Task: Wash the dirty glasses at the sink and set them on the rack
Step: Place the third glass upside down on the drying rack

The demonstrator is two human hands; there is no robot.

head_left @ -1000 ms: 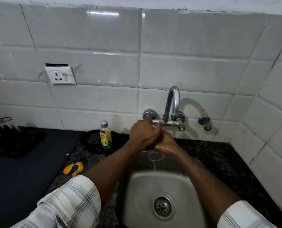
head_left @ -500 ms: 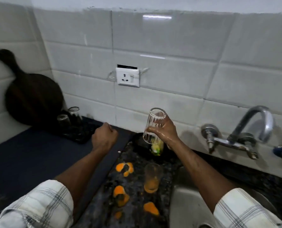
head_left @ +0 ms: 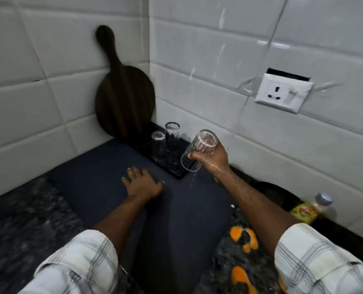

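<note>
Now that the right hand (head_left: 215, 162) has swung the dripping glass (head_left: 194, 155) from the sink to just above the rack (head_left: 177, 171), gripping it mouth-down, only placing remains, the left hand (head_left: 142, 184) lying spread on the mat (head_left: 87, 177).

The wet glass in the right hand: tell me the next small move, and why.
Probably lower it mouth-down onto the rack, beside the two glasses standing there. The right hand grips the glass tilted, mouth downward, over the rack's near corner, and water drips from it. The left hand rests open on the mat, out of the way.
</note>
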